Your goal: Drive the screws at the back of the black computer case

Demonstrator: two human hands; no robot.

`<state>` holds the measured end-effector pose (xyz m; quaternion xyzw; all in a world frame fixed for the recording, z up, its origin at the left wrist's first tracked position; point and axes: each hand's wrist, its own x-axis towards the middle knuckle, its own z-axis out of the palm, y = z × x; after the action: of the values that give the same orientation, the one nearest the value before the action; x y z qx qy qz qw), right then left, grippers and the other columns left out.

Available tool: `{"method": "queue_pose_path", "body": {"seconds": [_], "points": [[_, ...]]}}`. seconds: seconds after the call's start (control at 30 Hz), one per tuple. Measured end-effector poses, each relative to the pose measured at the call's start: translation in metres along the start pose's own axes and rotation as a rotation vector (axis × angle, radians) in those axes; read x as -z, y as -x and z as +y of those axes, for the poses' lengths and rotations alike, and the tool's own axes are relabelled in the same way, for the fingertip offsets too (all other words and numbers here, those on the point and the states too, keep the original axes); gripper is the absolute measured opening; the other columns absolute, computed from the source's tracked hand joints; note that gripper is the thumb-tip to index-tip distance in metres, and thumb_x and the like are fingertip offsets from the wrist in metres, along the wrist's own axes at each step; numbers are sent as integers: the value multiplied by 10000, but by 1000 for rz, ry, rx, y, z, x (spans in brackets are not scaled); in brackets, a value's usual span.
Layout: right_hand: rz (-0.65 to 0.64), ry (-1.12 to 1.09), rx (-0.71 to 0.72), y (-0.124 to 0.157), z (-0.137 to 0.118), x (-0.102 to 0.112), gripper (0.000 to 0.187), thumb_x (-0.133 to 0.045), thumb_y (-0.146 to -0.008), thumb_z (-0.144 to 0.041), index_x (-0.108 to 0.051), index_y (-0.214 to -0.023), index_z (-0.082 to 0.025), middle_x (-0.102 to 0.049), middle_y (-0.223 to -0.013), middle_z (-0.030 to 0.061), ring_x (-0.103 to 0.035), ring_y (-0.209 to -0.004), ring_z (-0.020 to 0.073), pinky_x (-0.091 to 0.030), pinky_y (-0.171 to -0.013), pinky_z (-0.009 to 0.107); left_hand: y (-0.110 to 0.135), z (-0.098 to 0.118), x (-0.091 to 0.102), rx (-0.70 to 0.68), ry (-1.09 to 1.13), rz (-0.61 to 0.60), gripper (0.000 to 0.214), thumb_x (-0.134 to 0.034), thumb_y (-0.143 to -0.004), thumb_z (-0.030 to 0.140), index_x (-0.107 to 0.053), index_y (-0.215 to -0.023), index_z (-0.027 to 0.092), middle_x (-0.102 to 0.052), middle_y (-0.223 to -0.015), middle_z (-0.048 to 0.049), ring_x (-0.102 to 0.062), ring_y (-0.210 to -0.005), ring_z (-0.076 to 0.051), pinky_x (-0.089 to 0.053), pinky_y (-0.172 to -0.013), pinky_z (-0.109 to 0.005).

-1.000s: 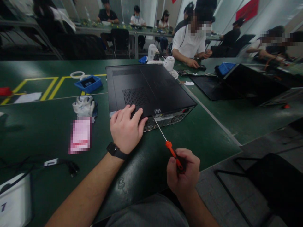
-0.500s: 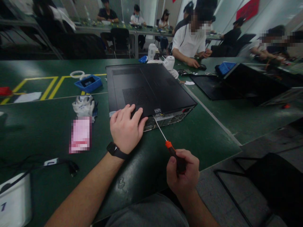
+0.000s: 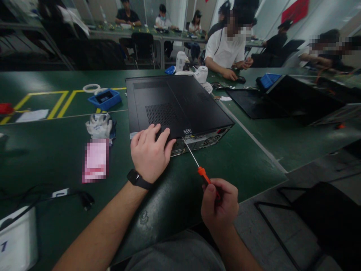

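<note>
A black computer case [image 3: 169, 99] lies flat on the green table, its rear side with metal slots and a fan grille turned toward me. My left hand [image 3: 150, 152] rests on the case's near edge with its fingers spread over the perforated top panel and the thumb along the edge. In my right hand [image 3: 221, 205] is a screwdriver [image 3: 204, 175] with an orange and dark handle, gripped by thumb and fingers. Its thin shaft slants up to the rear edge of the case, right of my left thumb. The tip and any screw there are too small to make out.
Left of the case are a blue tray [image 3: 108, 102], gloves [image 3: 99, 126] and a pink packet [image 3: 96, 160]. Cables [image 3: 81, 197] and a white container [image 3: 19, 241] lie nearer. Another opened case [image 3: 313, 99] stands at right. A co-worker [image 3: 225, 49] sits across the table.
The screwdriver handle has turned about its axis, showing more orange now. My right hand's fingers have shifted slightly on it. My left hand and the case stay in place.
</note>
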<state>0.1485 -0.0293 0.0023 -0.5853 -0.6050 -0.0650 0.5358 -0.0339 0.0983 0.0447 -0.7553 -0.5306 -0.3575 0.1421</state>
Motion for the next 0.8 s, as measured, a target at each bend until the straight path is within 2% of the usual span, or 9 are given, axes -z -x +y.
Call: {"method": "queue_pose_path", "body": {"seconds": [0.1, 0.23, 0.33, 0.53, 0.7, 0.8], "points": [[-22, -48, -72, 3, 1, 1, 198, -580, -971, -242, -574, -1168, -230, -672, -835, -12, -676, -613, 117, -549, -520, 226, 0, 0, 0, -7, -17, 10, 328, -596, -994, 408, -699, -1252, 235, -713, -1345, -125, -641, -1286, -334, -427, -1040, -492], [11, -112, 37, -6, -2, -1, 294, -614, -911, -205, -529, -1192, -229, -642, -960, 31, -691, -799, 153, -590, -642, 282, 1, 0, -1, -7, -18, 18, 325, -602, -991, 404, -697, -1256, 241, -715, -1343, -123, -643, -1281, -329, -425, -1037, -488], [17, -97, 90, -10, -3, -2, 291, -620, -892, -171, -528, -1162, -233, -641, -944, 25, -693, -827, 161, -602, -687, 304, 1, 0, -1, -4, -8, 11, 331, -604, -989, 402, -699, -1261, 239, -711, -1349, -130, -638, -1284, -337, -418, -1037, -493], [-26, 21, -23, -2, 0, 2, 188, -577, -967, -239, -584, -1155, -232, -675, -849, 6, -687, -662, 142, -545, -521, 252, 0, 0, -1, 4, 8, 1, 338, -601, -989, 405, -711, -1252, 222, -708, -1353, -140, -632, -1291, -350, -409, -1039, -500], [-4, -84, 85, -8, -2, -1, 260, -621, -895, -211, -527, -1137, -228, -651, -937, 28, -694, -787, 159, -604, -659, 303, 0, 0, -1, -8, -18, 16, 334, -606, -990, 413, -710, -1245, 223, -714, -1346, -126, -644, -1281, -336, -415, -1034, -482], [-7, -37, 64, -6, -1, -1, 231, -624, -909, -200, -552, -1126, -233, -680, -924, 24, -705, -753, 149, -587, -613, 273, 0, 0, -1, -13, -29, 21, 330, -605, -992, 413, -710, -1241, 224, -716, -1341, -121, -650, -1274, -332, -419, -1031, -480]]}}
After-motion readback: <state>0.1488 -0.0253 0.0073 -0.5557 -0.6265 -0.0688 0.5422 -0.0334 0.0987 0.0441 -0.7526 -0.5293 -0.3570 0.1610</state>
